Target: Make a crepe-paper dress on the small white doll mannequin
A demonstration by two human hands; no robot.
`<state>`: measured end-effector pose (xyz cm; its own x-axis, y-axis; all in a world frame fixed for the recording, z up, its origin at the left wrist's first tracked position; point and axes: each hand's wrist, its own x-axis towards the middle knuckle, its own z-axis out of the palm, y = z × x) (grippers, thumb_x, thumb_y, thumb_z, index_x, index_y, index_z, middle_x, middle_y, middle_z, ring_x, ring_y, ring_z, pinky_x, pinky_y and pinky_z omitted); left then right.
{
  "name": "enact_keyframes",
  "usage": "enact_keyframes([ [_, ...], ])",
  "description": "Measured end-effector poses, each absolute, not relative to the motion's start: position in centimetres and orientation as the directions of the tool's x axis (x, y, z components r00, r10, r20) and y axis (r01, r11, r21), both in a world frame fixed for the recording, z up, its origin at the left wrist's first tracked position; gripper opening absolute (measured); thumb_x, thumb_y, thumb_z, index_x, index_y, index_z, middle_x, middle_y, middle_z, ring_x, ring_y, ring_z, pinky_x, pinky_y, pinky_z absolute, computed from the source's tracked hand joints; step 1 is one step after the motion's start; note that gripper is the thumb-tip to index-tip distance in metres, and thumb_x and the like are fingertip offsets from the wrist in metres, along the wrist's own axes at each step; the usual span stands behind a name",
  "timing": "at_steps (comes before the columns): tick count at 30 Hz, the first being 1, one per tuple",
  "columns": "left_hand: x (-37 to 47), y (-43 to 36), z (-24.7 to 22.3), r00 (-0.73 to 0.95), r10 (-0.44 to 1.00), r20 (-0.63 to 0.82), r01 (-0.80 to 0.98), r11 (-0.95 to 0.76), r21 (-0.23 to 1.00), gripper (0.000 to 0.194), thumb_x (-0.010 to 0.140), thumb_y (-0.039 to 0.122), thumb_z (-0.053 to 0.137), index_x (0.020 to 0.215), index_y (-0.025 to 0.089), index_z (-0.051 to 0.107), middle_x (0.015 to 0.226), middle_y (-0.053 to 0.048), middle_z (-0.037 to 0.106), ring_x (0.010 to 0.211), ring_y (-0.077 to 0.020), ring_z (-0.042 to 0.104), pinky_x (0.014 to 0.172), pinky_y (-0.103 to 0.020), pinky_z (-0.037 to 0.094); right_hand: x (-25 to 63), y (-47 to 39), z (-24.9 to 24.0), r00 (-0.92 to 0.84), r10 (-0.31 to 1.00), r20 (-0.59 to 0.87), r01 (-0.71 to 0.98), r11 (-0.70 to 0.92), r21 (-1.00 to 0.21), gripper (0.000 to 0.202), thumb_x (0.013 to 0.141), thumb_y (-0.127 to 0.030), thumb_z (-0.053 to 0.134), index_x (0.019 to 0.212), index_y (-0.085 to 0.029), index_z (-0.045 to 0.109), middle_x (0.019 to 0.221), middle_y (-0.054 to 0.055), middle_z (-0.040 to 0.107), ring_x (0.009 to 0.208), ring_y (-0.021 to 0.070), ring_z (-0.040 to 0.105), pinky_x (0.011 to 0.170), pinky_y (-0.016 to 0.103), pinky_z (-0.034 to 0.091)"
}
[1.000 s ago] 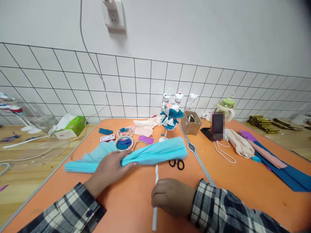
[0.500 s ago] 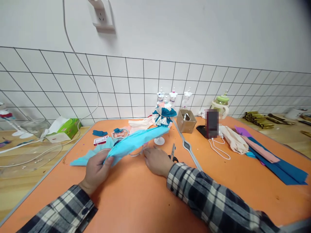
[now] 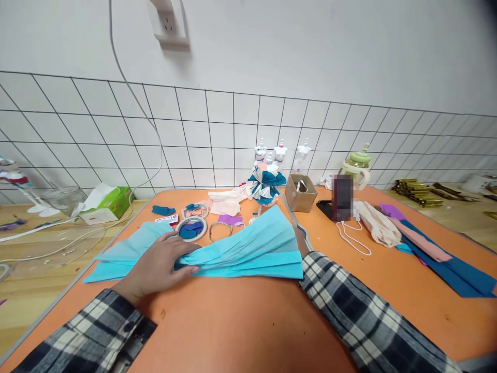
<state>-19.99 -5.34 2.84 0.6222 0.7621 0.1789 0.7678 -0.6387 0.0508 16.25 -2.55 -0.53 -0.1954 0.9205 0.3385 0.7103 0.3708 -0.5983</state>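
A wide sheet of light blue crepe paper (image 3: 248,248), gathered in at its middle, fans out to both sides just over the table. My left hand (image 3: 163,264) is closed on the gathered middle, thumb at the front. Of my right hand (image 3: 302,240) only a sliver near the wrist shows; the paper hides its fingers and anything in them. Just beyond the paper lie a tape roll (image 3: 191,229) with dark blue scraps inside its ring and a second ring (image 3: 220,231).
A doll-sized form dressed in teal and white (image 3: 267,184) stands at the back, beside a cardboard box (image 3: 301,192). A phone (image 3: 342,198) stands to the right, near folded teal paper strips (image 3: 446,264). A green tissue pack (image 3: 116,203) is at left.
The blue paper has come down and spread wider, its right part now in front of my right hand. My right hand has moved right, and the scissors are now hidden.
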Motion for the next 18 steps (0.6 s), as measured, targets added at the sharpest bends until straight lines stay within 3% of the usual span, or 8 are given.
enact_keyframes([
  [3,-20.0,-5.3,2.5,0.563,0.793,0.233,0.807,-0.588,0.048,0.033,0.085,0.037,0.057,0.112,0.02,0.064,0.112,-0.008,0.071,0.108,-0.03,0.061,0.102,-0.045,0.034,17.5,-3.2,-0.4,-0.177,0.915,0.361,0.61,0.39,-0.69,0.044,0.093,-0.047,0.041,0.104,-0.016,0.07,0.1,0.011,0.071,0.097,0.0275,0.065,0.085,0.038,0.053],
  [7,-19.0,-5.6,2.3,0.526,0.784,0.329,0.822,-0.568,0.039,0.033,0.071,0.019,0.054,0.104,0.015,0.06,0.105,-0.011,0.067,0.104,-0.0304,0.059,0.095,-0.042,0.041,19.0,-3.9,0.0,-0.204,0.914,0.351,0.338,0.402,-0.851,0.068,0.098,-0.059,0.016,0.14,-0.015,0.048,0.127,0.014,0.063,0.113,0.0251,0.061,0.091,0.038,0.051],
  [10,-18.0,-5.7,2.2,0.508,0.797,0.325,0.838,-0.544,0.025,0.027,0.068,0.016,0.053,0.095,0.018,0.059,0.096,-0.009,0.065,0.098,-0.0296,0.059,0.091,-0.04,0.042,19.5,-4.4,0.5,-0.442,0.838,0.322,0.158,0.426,-0.891,0.091,0.084,-0.08,0.038,0.15,-0.018,0.033,0.14,0.017,0.053,0.126,0.0293,0.053,0.099,0.043,0.044],
  [13,-17.5,-5.5,2.0,0.487,0.821,0.299,0.858,-0.513,0.011,0.021,0.068,0.015,0.053,0.088,0.02,0.056,0.093,-0.008,0.065,0.095,-0.0292,0.059,0.087,-0.039,0.043,19.4,-5.0,1.2,-0.608,0.732,0.306,0.222,0.527,-0.82,0.095,0.072,-0.082,0.056,0.14,-0.016,0.049,0.132,0.018,0.059,0.122,0.0318,0.055,0.102,0.045,0.04],
  [15,-17.5,-5.4,1.8,0.481,0.833,0.274,0.869,-0.495,-0.021,0.022,0.067,0.013,0.053,0.087,0.02,0.055,0.091,-0.008,0.065,0.095,-0.0297,0.059,0.086,-0.04,0.042,19.1,-5.5,1.7,-0.623,0.696,0.356,0.193,0.578,-0.793,0.084,0.079,-0.083,0.043,0.125,-0.015,0.063,0.122,0.017,0.064,0.115,0.0307,0.057,0.102,0.045,0.039],
  [17,-17.3,-5.4,1.8,0.481,0.843,0.241,0.875,-0.479,-0.071,0.023,0.066,0.012,0.052,0.087,0.019,0.056,0.087,-0.008,0.065,0.092,-0.0301,0.06,0.085,-0.041,0.04,18.6,-6.2,2.2,-0.586,0.677,0.444,0.118,0.614,-0.781,0.085,0.084,-0.083,0.029,0.119,-0.014,0.065,0.117,0.016,0.065,0.11,0.0285,0.059,0.098,0.043,0.042],
  [18,-17.2,-5.6,1.8,0.486,0.846,0.221,0.874,-0.477,-0.096,0.023,0.066,0.011,0.051,0.087,0.019,0.057,0.085,-0.008,0.066,0.09,-0.0301,0.06,0.084,-0.042,0.04,18.3,-6.6,2.3,-0.561,0.668,0.489,0.101,0.642,-0.76,0.084,0.084,-0.082,0.031,0.121,-0.014,0.063,0.115,0.015,0.065,0.107,0.0273,0.06,0.095,0.042,0.044],
])
